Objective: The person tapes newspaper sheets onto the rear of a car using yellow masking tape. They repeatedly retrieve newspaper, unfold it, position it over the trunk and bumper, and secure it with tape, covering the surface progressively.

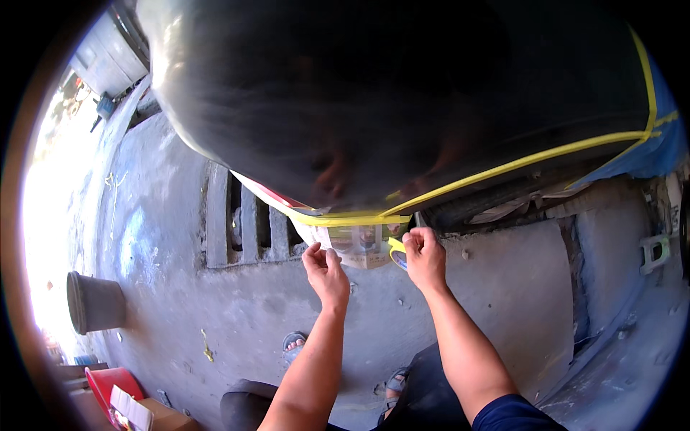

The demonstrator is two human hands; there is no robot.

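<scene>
A dark, glossy vehicle body panel fills the upper part of the view. Yellow masking tape runs along its lower edge, with a sheet of printed paper hanging from it. My right hand holds a roll of yellow masking tape at the paper's right end. My left hand is at the paper's lower left, fingers apart and curled; nothing shows in it. Another yellow tape line climbs right along the panel to blue sheeting.
A concrete drain grate with open slots lies left of the paper. On the floor stand a grey bucket, a red basin and a cardboard box. A scrap of yellow tape lies nearby. A plastic stool is at far right.
</scene>
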